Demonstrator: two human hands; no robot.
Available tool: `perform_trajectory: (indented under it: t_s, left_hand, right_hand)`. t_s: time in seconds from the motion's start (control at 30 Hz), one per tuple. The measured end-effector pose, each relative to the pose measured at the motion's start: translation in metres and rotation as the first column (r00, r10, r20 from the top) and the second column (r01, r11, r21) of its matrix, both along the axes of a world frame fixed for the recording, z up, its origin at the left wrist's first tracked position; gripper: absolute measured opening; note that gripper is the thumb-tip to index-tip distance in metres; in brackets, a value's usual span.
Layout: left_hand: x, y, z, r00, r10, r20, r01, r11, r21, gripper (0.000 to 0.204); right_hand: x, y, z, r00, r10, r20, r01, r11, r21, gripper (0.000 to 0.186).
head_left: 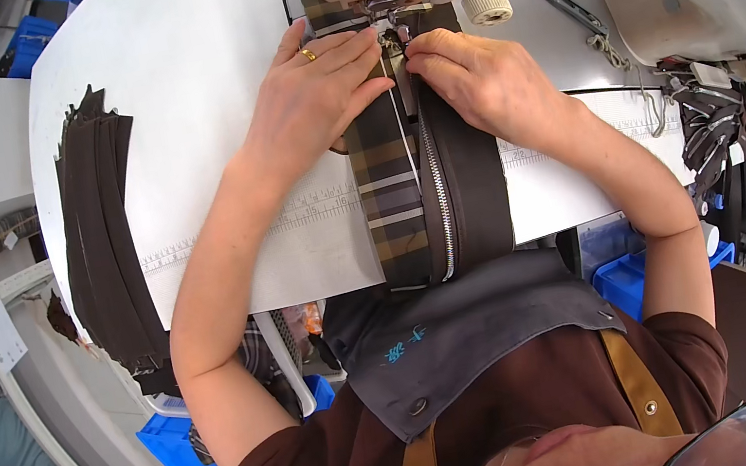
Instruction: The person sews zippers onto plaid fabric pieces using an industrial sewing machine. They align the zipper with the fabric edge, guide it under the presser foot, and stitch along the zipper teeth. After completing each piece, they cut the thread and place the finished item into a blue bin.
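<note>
Under the sewing machine's needle and presser foot [387,18] lie a plaid fabric strip [395,219] and a dark brown strip [475,196] with a silver zipper [439,202] along their join. My left hand [315,94] lies flat on the plaid fabric left of the foot, fingers extended and fingertips close to the needle, a gold ring on one finger. My right hand [481,82] is closed, thumb and forefinger pinching the dark strip's zipper edge just right of the foot. What exactly is between those fingertips is small, but it is at that edge.
A stack of dark fabric pieces [96,230] lies on the white table [171,89]'s left. At right are long tweezers [562,4], loose cords [609,50] and striped zipper pieces [711,127]. Blue bins [173,454] sit below. The machine body [671,5] overhangs the back and right.
</note>
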State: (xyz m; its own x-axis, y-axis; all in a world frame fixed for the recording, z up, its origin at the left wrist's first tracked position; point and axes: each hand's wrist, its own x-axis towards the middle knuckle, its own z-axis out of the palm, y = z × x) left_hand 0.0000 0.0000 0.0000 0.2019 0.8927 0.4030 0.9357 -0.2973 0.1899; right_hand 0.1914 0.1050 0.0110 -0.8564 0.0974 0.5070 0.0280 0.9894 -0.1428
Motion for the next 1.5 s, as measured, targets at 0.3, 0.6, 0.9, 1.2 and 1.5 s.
perform_trajectory:
  t_s: [0.3,0.6,0.9,1.2,1.5]
  left_hand:
    - [0.002,0.000,-0.001,1.000,0.001,0.022,-0.002,1.000,0.029,0.032]
    - [0.015,-0.011,-0.004,0.993,0.005,-0.115,0.011,0.990,0.141,0.026]
    - [0.024,-0.025,-0.002,0.971,0.009,0.241,-0.031,0.996,0.085,0.026]
    - [0.018,-0.010,-0.006,0.997,0.045,-0.066,-0.039,0.995,0.087,0.023]
    - [0.017,-0.003,-0.019,0.992,-0.013,0.127,-0.008,0.987,0.163,0.024]
  right_hand:
    - [-0.002,0.000,-0.003,0.999,-0.023,-0.048,0.019,0.996,-0.090,0.011]
    - [0.004,0.004,-0.014,0.993,-0.008,-0.122,0.001,0.998,-0.058,0.018]
    - [0.005,-0.005,-0.012,0.998,-0.050,-0.025,0.051,0.998,0.044,0.031]
    - [0.005,-0.003,-0.011,0.999,-0.049,-0.016,0.050,0.998,0.045,0.031]
    - [0.003,-0.007,-0.002,0.999,0.001,0.042,0.000,1.000,-0.022,0.029]
